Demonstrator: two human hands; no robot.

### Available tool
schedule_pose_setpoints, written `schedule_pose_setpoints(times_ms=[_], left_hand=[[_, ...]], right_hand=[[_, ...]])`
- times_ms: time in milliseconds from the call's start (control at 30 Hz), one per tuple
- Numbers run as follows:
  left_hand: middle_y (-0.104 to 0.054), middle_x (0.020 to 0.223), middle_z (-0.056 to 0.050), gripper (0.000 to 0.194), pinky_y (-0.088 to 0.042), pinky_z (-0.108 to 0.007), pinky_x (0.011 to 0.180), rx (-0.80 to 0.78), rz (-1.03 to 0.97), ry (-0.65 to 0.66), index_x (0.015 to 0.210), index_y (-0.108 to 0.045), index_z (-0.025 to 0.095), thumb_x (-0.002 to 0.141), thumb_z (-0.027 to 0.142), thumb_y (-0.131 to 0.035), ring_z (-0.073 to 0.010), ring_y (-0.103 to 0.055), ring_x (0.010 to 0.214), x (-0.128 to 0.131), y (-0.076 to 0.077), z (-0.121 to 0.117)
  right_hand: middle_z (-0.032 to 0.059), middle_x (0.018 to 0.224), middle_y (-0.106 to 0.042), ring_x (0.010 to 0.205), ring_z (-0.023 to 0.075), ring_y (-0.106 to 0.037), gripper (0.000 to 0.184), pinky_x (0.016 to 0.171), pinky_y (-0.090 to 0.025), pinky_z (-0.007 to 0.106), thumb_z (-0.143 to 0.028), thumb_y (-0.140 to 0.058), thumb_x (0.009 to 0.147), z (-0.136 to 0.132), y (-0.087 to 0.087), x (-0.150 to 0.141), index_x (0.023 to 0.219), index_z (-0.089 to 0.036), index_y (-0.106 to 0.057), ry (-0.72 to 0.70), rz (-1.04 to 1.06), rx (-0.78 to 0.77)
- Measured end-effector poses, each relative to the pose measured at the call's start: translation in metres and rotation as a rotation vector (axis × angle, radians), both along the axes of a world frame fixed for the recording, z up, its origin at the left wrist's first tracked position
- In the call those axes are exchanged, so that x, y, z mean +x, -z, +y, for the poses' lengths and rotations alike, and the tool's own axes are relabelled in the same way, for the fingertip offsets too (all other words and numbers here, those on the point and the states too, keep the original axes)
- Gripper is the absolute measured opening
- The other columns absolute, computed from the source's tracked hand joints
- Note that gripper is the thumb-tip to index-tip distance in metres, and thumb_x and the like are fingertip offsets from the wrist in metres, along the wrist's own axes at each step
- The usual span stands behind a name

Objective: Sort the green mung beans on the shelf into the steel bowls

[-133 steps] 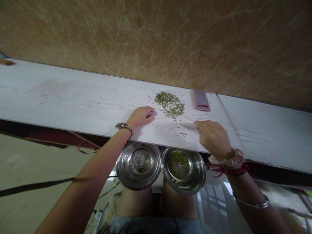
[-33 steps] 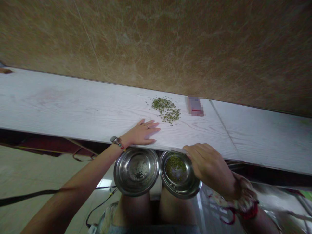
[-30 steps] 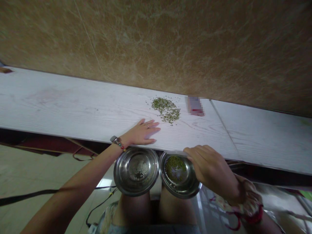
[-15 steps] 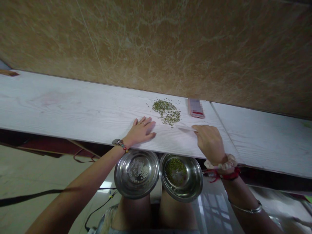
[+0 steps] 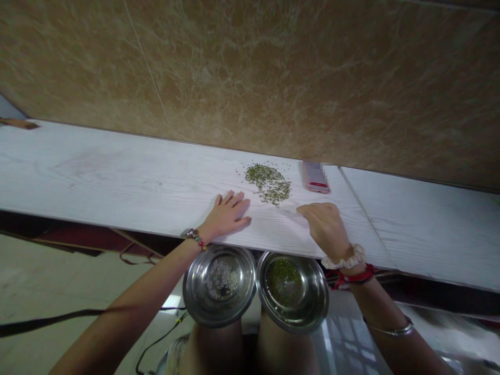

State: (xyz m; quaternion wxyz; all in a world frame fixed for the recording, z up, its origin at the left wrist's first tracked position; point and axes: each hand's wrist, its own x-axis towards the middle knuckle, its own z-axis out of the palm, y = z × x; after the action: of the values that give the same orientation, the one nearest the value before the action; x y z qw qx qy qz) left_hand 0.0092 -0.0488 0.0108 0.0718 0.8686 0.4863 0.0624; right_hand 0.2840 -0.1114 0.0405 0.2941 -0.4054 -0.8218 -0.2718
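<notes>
My left hand (image 5: 227, 214) lies flat on the white wood-grain counter (image 5: 183, 177), fingers spread, just left of a loose patch of green mung beans (image 5: 273, 191). Close to the right of the beans, my right hand (image 5: 326, 224) is closed on a thin, pale, see-through flat piece (image 5: 288, 209), its tip near the patch's lower edge. Below the counter edge, two steel bowls rest on the thighs. The left bowl (image 5: 189, 307) has white grains (image 5: 225, 278) in it; the right bowl (image 5: 317, 307) contains more green beans (image 5: 284, 276).
A phone (image 5: 315, 178) in a pink case lies behind my right hand, by the marbled wall (image 5: 250, 78). At the far left end is a brown wooden object (image 5: 19, 124). A black cable (image 5: 160, 336) trails at lower left.
My right hand has moved slightly left with the flat piece, closer to the beans. My left hand stays flat in place. The whole view has shifted a little.
</notes>
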Motion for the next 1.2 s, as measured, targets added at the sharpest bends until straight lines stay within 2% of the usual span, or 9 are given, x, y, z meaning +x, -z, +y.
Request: schedule_pose_setpoints(times_ms=[333, 500, 900, 1100, 1200], left_hand=[[-0.034, 0.157, -0.008, 0.054, -0.021, -0.062, 0.114, -0.024, 0.016, -0.012, 0.141, -0.047, 0.026, 0.092, 0.048, -0.047, -0.0368, -0.026, 0.144, 0.001, -0.003, -0.002], [-0.036, 0.156, -0.009, 0.053, -0.021, -0.063, 0.113, -0.019, -0.002, -0.007, 0.140, -0.047, 0.026, 0.092, 0.048, -0.046, -0.0372, -0.027, 0.143, 0.000, -0.002, -0.002], [-0.038, 0.155, -0.008, 0.053, -0.020, -0.061, 0.114, -0.034, -0.019, -0.014, 0.139, -0.048, 0.025, 0.092, 0.048, -0.048, -0.0373, -0.027, 0.143, -0.001, -0.003, -0.002], [-0.036, 0.155, -0.010, 0.053, -0.021, -0.063, 0.113, -0.011, -0.011, 0.005, 0.140, -0.048, 0.024, 0.092, 0.047, -0.047, -0.0376, -0.027, 0.143, -0.002, -0.002, -0.002], [-0.037, 0.155, -0.009, 0.053, -0.022, -0.062, 0.113, -0.004, -0.008, -0.002, 0.140, -0.048, 0.025, 0.092, 0.048, -0.047, -0.0368, -0.028, 0.143, -0.001, -0.001, -0.002]], right_hand=[[0.0033, 0.084, -0.073, 0.083, 0.0173, -0.062, 0.027, 0.081, -0.037, 0.033, -0.004, -0.044, 0.088, 0.004, -0.003, 0.004, 0.094, -0.020, -0.065, 0.025, 0.051, -0.037], [0.0042, 0.086, -0.073, 0.084, 0.0182, -0.061, 0.028, 0.079, -0.037, 0.034, -0.003, -0.045, 0.087, 0.008, -0.002, 0.001, 0.096, -0.019, -0.066, -0.001, -0.007, -0.103], [0.0042, 0.086, -0.074, 0.082, 0.0181, -0.063, 0.028, 0.081, -0.037, 0.034, -0.007, -0.043, 0.088, 0.000, -0.002, 0.011, 0.094, -0.021, -0.066, 0.065, 0.043, -0.109], [0.0040, 0.082, -0.073, 0.081, 0.0171, -0.063, 0.026, 0.079, -0.039, 0.033, -0.006, -0.043, 0.089, -0.008, 0.000, 0.014, 0.093, -0.019, -0.065, 0.020, 0.027, -0.076], [0.0036, 0.084, -0.074, 0.082, 0.0174, -0.064, 0.027, 0.081, -0.040, 0.033, -0.006, -0.043, 0.089, -0.012, -0.001, 0.016, 0.093, -0.020, -0.066, 0.043, 0.044, -0.084]])
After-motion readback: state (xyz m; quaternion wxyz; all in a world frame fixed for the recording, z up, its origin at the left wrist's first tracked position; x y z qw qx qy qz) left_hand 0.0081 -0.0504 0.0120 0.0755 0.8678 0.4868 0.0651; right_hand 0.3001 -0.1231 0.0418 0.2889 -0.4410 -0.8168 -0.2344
